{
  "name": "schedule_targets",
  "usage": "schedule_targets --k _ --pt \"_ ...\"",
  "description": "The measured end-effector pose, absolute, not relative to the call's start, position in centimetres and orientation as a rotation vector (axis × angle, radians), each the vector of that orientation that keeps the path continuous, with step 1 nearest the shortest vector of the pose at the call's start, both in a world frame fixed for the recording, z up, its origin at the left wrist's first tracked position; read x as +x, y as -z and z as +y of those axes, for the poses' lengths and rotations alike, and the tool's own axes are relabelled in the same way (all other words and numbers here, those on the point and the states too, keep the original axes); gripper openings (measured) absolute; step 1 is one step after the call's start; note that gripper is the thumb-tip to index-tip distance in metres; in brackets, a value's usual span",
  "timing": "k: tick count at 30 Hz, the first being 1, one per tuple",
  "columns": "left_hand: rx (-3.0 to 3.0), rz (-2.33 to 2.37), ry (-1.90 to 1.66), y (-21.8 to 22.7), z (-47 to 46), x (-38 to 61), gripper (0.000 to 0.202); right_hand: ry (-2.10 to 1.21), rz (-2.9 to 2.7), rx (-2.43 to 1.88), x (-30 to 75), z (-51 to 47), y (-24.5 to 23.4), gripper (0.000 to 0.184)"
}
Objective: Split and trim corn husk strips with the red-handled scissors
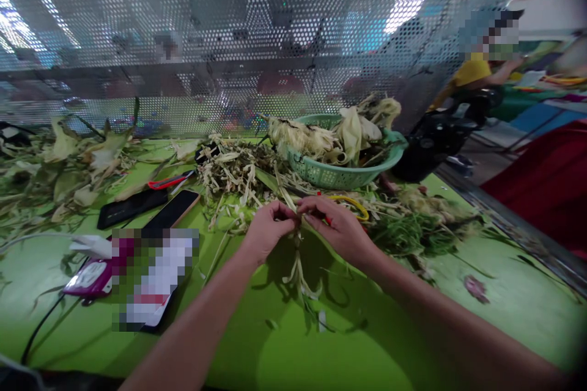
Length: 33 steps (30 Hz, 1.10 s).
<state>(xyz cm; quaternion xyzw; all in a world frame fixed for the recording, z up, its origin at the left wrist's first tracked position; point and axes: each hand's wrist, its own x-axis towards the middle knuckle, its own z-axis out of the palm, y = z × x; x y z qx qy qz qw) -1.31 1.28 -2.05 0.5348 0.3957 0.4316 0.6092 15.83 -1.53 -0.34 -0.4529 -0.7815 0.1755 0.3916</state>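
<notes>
My left hand [269, 231] and my right hand [340, 227] meet over the green table [367, 342]. Both pinch a pale strip of dried plant husk [298, 263], which looks like corn husk, between thumb and fingers. The strip hangs down from my fingertips in a knotted length with curling ends. One long piece points up from between my hands toward the pile. Just behind my fingers lies a heap of knotted husk strips [236, 174]. Past my right hand, a yellow loop [353, 206] shows, probably a scissors handle.
A green basket [342, 177] holds husks and silk. Loose husks [68, 165] cover the left, green strands [413, 235] the right. Two dark phones [172, 214], a red cutter [165, 182] and a purple device [89, 278] with cables lie left. A perforated metal screen [229, 43] stands behind.
</notes>
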Motion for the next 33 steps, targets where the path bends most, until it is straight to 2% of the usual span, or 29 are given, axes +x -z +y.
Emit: schedule_targets --k 4,8,17,28,33 --pt "1.371 0.915 -1.015 2.1 1.4 -1.4 0.013 -0.445 -2.019 -1.197 15.9 -1.2 0.8 0.021" --pt "1.506 0.931 -1.014 1.8 1.3 -1.5 0.013 -0.448 -2.054 -1.191 15.9 -1.2 0.5 0.014" --pt "1.700 1.009 -1.057 1.5 0.9 -1.4 0.014 -0.780 -1.860 -1.249 16.1 -1.0 1.0 0.008" --pt "1.846 1.080 -1.139 1.2 0.2 -1.2 0.015 -0.551 -1.856 -1.299 15.8 -1.7 0.2 0.006" --pt "1.804 1.046 -1.192 1.0 0.2 -1.2 0.012 -0.567 -1.869 -1.248 15.9 -1.5 0.2 0.012"
